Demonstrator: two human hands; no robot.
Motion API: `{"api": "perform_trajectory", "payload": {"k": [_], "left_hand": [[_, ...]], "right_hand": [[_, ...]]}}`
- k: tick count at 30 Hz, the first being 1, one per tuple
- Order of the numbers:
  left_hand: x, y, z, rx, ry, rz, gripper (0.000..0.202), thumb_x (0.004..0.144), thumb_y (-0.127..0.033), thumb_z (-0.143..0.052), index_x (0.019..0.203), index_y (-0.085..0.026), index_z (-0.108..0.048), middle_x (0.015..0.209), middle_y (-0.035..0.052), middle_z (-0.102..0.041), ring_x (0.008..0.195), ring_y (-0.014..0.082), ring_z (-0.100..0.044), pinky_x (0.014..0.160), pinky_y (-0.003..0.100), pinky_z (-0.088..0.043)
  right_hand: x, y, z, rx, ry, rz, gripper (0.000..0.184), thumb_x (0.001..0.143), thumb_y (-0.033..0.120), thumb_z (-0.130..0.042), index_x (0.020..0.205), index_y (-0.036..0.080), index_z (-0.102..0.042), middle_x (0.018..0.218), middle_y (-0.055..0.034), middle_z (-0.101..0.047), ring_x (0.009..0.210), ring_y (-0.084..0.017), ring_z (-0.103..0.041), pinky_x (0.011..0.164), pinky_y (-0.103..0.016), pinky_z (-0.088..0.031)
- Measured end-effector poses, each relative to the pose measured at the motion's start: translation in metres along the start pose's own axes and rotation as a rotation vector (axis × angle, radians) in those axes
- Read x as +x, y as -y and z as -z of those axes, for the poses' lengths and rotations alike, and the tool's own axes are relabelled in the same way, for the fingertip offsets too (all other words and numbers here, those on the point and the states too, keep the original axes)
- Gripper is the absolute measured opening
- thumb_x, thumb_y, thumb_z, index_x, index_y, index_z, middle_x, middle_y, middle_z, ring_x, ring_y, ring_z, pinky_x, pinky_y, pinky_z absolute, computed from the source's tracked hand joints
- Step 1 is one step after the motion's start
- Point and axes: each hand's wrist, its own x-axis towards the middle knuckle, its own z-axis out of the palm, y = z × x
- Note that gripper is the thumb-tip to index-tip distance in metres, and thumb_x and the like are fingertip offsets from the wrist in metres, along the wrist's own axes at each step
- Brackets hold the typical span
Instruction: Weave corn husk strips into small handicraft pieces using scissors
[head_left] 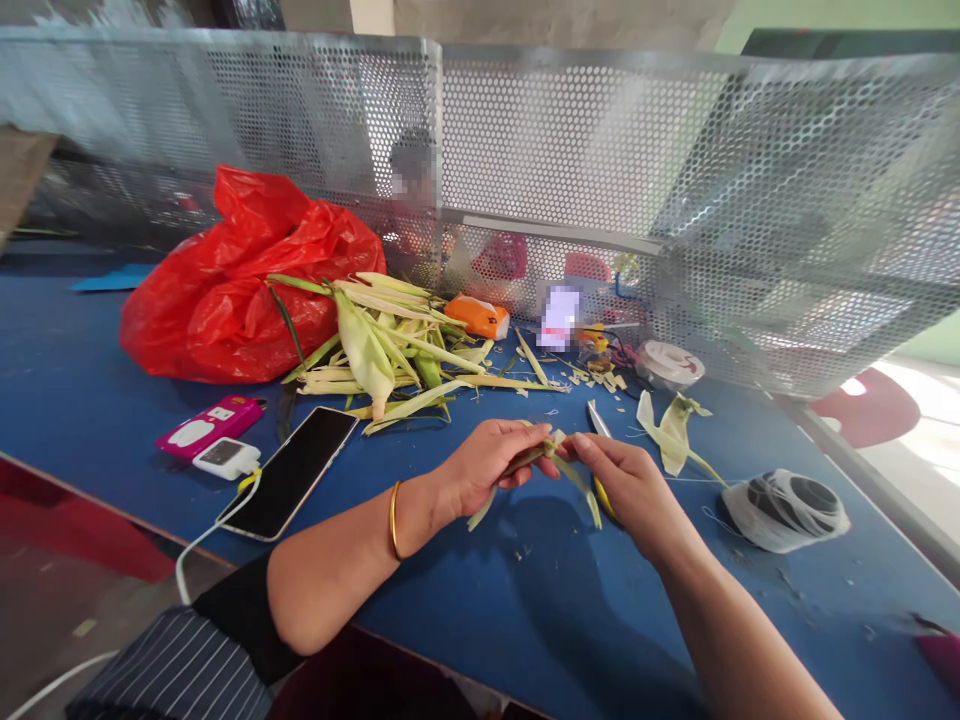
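Over the middle of the blue table, my left hand (pixel 495 468) is closed round one side of a small folded bundle of pale green corn husk (pixel 553 446). My right hand (pixel 626 485) pinches the same bundle from the other side, fingertips near its top. Loose husk ends (pixel 583 496) hang below both hands. Beyond my right hand lies a tool with a silver blade (pixel 598 418) and a yellow handle, partly hidden by the hand. Thin thread runs across the table toward a wrapped dark spool (pixel 784 510) at the right.
A husk pile (pixel 405 350) lies beside a red plastic bag (pixel 247 285). At the left are a black-screened phone (pixel 294 472), a white charger (pixel 226 457) and a magenta power bank (pixel 210 426). A tape roll (pixel 670 364) and perforated metal screen (pixel 547 140) stand behind.
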Motion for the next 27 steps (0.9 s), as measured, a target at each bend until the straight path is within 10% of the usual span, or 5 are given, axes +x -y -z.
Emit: {"api": "perform_trajectory", "payload": {"k": [7, 18, 23, 27], "left_hand": [[-0.003, 0.003, -0.006, 0.056, -0.013, 0.036, 0.038, 0.068, -0.048, -0.075, 0.072, -0.012, -0.065, 0.06, -0.0003, -0.059, 0.045, 0.0032, -0.03, 0.047, 0.025, -0.015], [-0.003, 0.002, -0.007, 0.163, 0.02, 0.084, 0.024, 0.068, -0.039, -0.074, 0.071, -0.015, -0.072, 0.055, -0.0008, -0.055, 0.051, 0.0073, -0.04, 0.049, 0.024, -0.023], [-0.003, 0.001, -0.007, 0.145, 0.057, 0.096, 0.04, 0.073, -0.052, -0.069, 0.077, -0.012, -0.073, 0.059, 0.0008, -0.057, 0.047, 0.005, -0.029, 0.047, 0.025, -0.016], [-0.003, 0.001, -0.008, 0.134, 0.082, 0.091, 0.045, 0.074, -0.057, -0.067, 0.071, -0.012, -0.071, 0.066, 0.0041, -0.063, 0.051, 0.006, -0.036, 0.048, 0.024, -0.019]], "right_hand": [[-0.001, -0.002, -0.015, 0.521, -0.054, -0.167, 0.029, 0.068, 0.046, -0.079, 0.074, 0.019, -0.07, 0.073, -0.0023, -0.067, 0.073, -0.017, -0.061, 0.075, -0.03, -0.048], [-0.002, -0.004, -0.024, 0.554, -0.259, -0.147, 0.033, 0.059, 0.044, -0.082, 0.063, 0.018, -0.062, 0.065, -0.0004, -0.061, 0.061, -0.014, -0.052, 0.063, -0.028, -0.042], [0.002, -0.01, -0.015, 0.16, -0.238, -0.069, 0.038, 0.076, 0.054, -0.066, 0.065, 0.018, -0.063, 0.062, -0.0007, -0.059, 0.061, -0.015, -0.052, 0.062, -0.03, -0.042], [0.003, -0.006, 0.0, -0.308, -0.607, 0.219, 0.031, 0.082, 0.048, -0.062, 0.095, 0.02, -0.067, 0.1, -0.009, -0.067, 0.092, -0.024, -0.06, 0.079, -0.037, -0.046]]}}
